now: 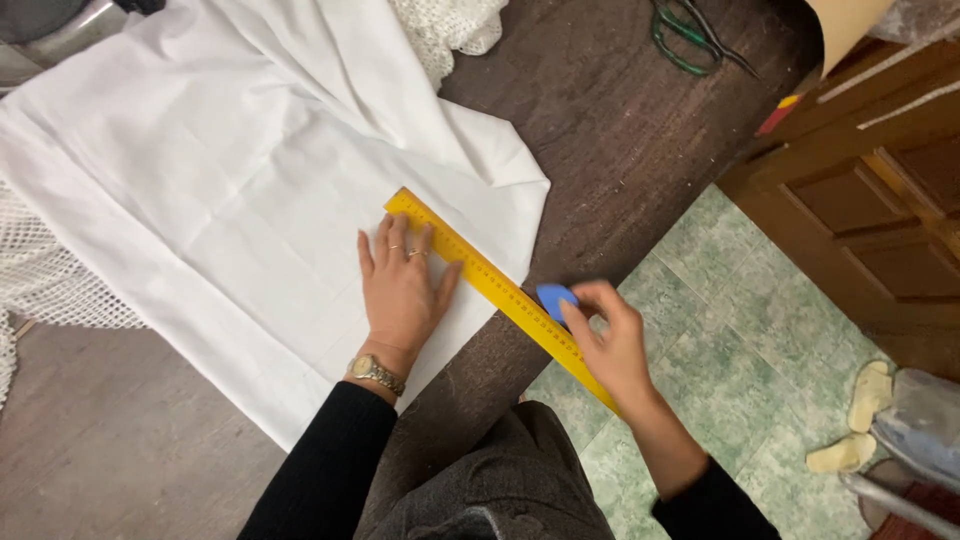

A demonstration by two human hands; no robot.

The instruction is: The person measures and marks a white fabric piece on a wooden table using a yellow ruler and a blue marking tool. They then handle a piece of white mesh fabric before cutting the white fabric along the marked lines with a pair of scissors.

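My left hand (pixel 402 287) lies flat, fingers spread, on a white cloth (pixel 230 190) and presses against the edge of a long yellow ruler (pixel 480 272). The ruler runs diagonally from the cloth out past the table edge. My right hand (pixel 610 345) pinches a small blue piece of tailor's chalk (pixel 553 297) next to the ruler, just off the cloth's corner. A wristwatch and rings are on my left hand.
The cloth is spread over a dark wooden table (pixel 620 130). Green-handled scissors (pixel 690 35) lie at the far edge. White lace fabric (pixel 450 25) sits at the top and hangs at the left. A wooden cabinet (pixel 880 190) and green tiled floor (pixel 760 320) are to the right.
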